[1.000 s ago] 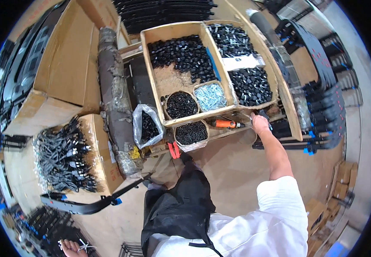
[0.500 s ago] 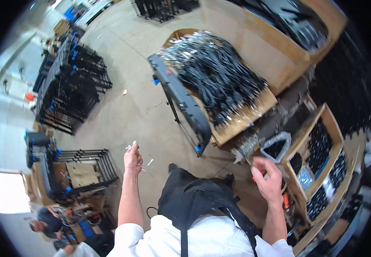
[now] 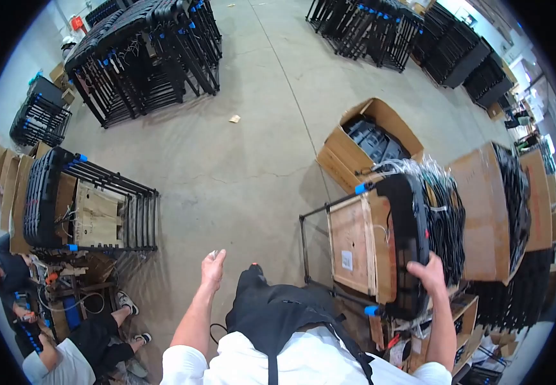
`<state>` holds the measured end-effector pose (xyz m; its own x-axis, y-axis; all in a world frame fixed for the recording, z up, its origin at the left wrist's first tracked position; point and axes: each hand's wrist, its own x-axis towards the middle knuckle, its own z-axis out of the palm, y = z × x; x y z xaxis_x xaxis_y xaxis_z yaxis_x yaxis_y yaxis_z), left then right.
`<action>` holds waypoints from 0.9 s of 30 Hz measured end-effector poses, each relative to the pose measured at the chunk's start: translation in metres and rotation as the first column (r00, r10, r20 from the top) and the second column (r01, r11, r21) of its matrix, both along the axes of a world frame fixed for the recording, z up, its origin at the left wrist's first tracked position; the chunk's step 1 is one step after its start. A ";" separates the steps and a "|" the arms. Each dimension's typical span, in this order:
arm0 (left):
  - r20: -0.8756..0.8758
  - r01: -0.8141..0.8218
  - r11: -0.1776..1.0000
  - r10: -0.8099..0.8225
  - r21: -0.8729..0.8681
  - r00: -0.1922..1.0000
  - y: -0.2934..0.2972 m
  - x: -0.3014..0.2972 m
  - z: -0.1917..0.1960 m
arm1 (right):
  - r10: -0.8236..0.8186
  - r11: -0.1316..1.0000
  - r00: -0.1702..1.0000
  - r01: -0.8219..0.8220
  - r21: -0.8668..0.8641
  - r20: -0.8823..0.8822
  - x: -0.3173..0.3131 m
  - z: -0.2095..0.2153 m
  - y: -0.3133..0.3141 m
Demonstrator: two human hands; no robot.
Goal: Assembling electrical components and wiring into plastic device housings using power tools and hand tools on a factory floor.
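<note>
At the right, my right hand (image 3: 430,273) is closed on the outer edge of a black frame (image 3: 408,282), with its thumb lying over the top panel. The frame has a long black plastic panel, thin black tube legs and blue pieces at its corners. My left hand (image 3: 212,273) is held out over the floor at the lower middle, fingers closed. A small whitish bit shows at its fingertips, too small to name.
Behind the frame stand a wooden crate (image 3: 352,247) and a bundle of black cables (image 3: 443,224). An open carton (image 3: 339,154) holds black parts. Stacked black frames (image 3: 143,64) stand far left, more (image 3: 92,205) nearer. A co-worker (image 3: 66,359) sits at lower left.
My view has swung to the right frame and the floor ahead. My right hand, earlier near the parts bins, is now on the frame. White strands showing at my left hand are mostly out of sight.
</note>
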<state>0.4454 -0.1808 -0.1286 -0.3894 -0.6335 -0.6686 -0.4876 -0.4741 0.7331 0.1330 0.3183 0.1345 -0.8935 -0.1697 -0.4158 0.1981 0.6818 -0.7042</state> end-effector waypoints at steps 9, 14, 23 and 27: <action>0.013 0.129 0.991 -0.129 -0.023 0.992 -0.184 -0.214 -0.013 | 0.104 0.961 0.994 -0.091 0.263 -0.035 -0.083 0.045 -0.204; 0.064 0.284 0.872 -0.282 -0.399 0.957 -0.267 -0.325 -0.037 | 0.115 0.963 0.993 -0.108 0.248 -0.015 -0.209 0.068 -0.289; 0.574 0.206 0.938 -0.009 -0.279 0.819 -0.405 -0.353 -0.114 | 0.086 0.996 0.995 -0.084 0.038 -0.046 -0.471 0.089 -0.462; 0.628 0.213 0.949 -0.021 -0.231 0.778 -0.460 -0.439 -0.148 | 0.010 0.989 0.996 -0.024 -0.147 -0.092 -0.591 0.077 -0.538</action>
